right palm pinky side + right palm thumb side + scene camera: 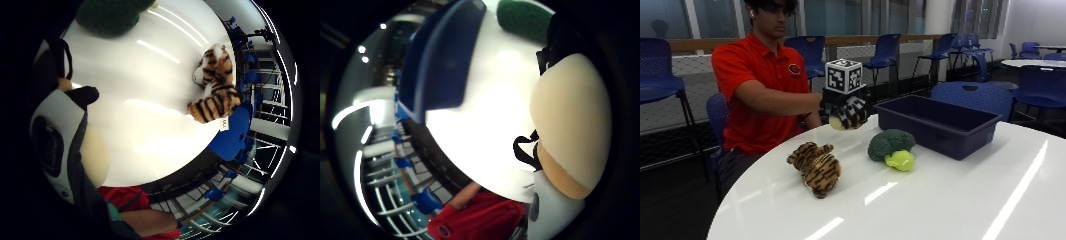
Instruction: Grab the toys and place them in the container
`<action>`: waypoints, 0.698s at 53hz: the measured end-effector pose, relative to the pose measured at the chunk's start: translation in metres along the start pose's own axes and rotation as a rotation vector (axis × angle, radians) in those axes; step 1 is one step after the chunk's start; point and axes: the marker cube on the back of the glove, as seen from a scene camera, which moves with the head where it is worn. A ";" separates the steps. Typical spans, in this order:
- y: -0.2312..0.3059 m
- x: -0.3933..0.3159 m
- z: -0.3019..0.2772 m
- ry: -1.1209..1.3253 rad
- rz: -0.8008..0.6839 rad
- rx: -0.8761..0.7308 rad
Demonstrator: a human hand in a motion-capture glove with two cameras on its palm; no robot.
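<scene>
In the outside view my gloved right hand hangs above the white table and grips a cream round toy, just left of the dark blue container. That toy fills one side of the thumb side palm view and also shows by the palm as the cream toy. A striped tiger plush lies on the table nearer the front. A green broccoli toy stands beside the container. The palm views show the tiger, the broccoli and the container below the hand.
Blue chairs stand behind the table, one close behind the container. The table's near edge curves round at the front left. Bare tabletop lies between the tiger and the broccoli.
</scene>
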 end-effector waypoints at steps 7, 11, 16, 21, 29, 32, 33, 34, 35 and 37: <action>-0.013 -0.016 -0.036 0.017 -0.019 0.041; -0.026 -0.033 -0.062 0.048 -0.037 0.068; -0.049 -0.047 -0.088 0.108 -0.045 0.098; -0.071 -0.068 -0.113 0.122 -0.060 0.115; -0.096 -0.114 -0.141 0.095 -0.147 0.172; -0.110 -0.136 -0.151 0.066 -0.179 0.205; -0.115 -0.142 -0.153 0.054 -0.186 0.206; -0.120 -0.148 -0.154 0.043 -0.198 0.203; -0.123 -0.153 -0.154 0.037 -0.219 0.196; -0.131 -0.164 -0.152 0.032 -0.258 0.177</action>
